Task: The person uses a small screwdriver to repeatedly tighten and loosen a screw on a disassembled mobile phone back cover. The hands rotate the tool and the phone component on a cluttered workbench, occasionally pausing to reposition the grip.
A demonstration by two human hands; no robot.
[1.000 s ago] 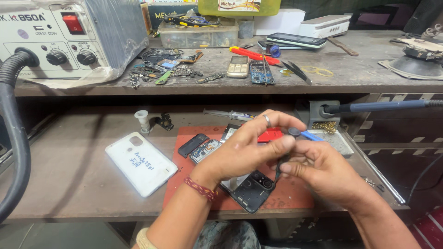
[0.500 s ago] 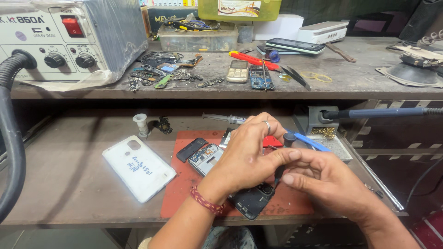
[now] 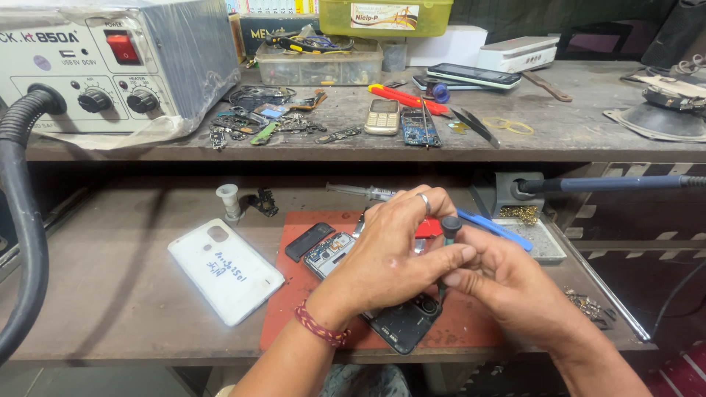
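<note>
Both hands are working over an opened black smartphone with its back removed (image 3: 401,323), which is lying flat on the red rubber work mat (image 3: 471,334) on the lower wooden counter (image 3: 110,294). The left hand (image 3: 393,254) is curling down over the phone's upper half, fingers together, pressing or steadying it; I cannot tell exactly what its fingertips are pinching. The right hand (image 3: 515,287) is closing thumb and fingers around a thin dark-handled precision screwdriver (image 3: 450,228), standing near upright with its round cap poking up between the two hands.

The phone is looking light, stiff and fragile: exposed board, camera ring, thin edges. Judging by that, it is best held by the frame sides, not the bare circuitry. The screwdriver is looking slim and slippery, needing a fingertip pinch low on the shaft.

A white plastic phone back cover (image 3: 224,270) is lying just left of the mat, apart from the hands. A blue plastic pry tool (image 3: 494,229) is resting behind the right hand.
</note>
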